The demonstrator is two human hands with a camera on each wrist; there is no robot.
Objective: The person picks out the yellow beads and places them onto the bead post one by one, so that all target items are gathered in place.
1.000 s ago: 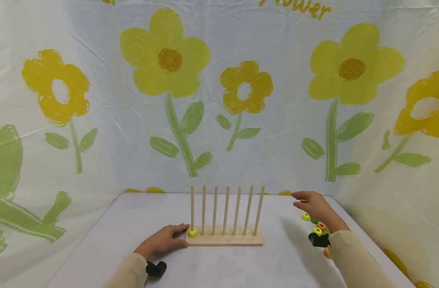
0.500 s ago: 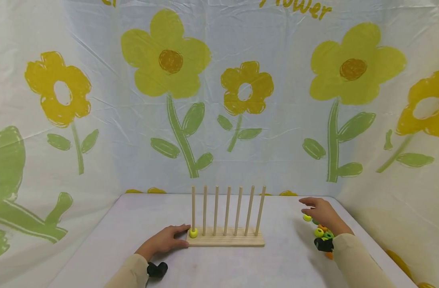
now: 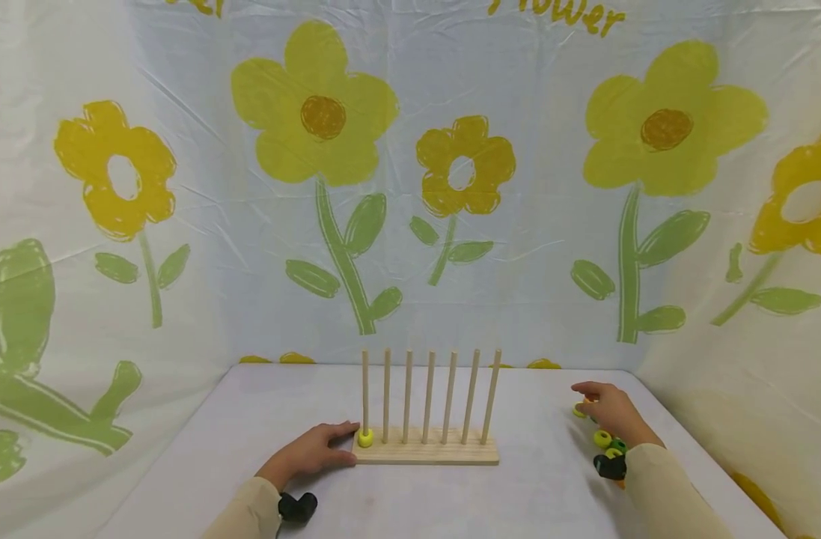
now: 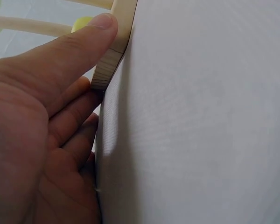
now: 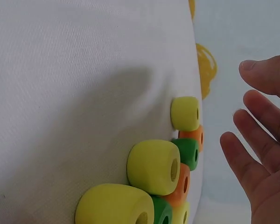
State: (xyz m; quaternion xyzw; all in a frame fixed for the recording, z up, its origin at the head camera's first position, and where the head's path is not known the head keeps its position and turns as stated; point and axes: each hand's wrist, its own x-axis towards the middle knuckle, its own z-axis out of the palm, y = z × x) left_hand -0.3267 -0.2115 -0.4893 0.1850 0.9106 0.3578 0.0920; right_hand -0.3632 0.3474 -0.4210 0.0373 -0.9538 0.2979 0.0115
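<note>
One bead (image 3: 365, 441) is seated; six pegs (image 3: 429, 397) are bare. Left hand (image 3: 312, 451) pinches the pegboard (image 3: 426, 453); right hand (image 3: 614, 412), spread, hovers above loose beads (image 5: 149, 168).

Beads (image 5: 150, 166): yellow, green, orange | rack (image 3: 426, 452): pale wood | backdrop (image 3: 541, 165): flower-printed

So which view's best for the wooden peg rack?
Head: the wooden peg rack shows nearly whole, all seven pegs in view. Left wrist catches only one end, partly behind the left hand; right wrist shows none of it.
</note>
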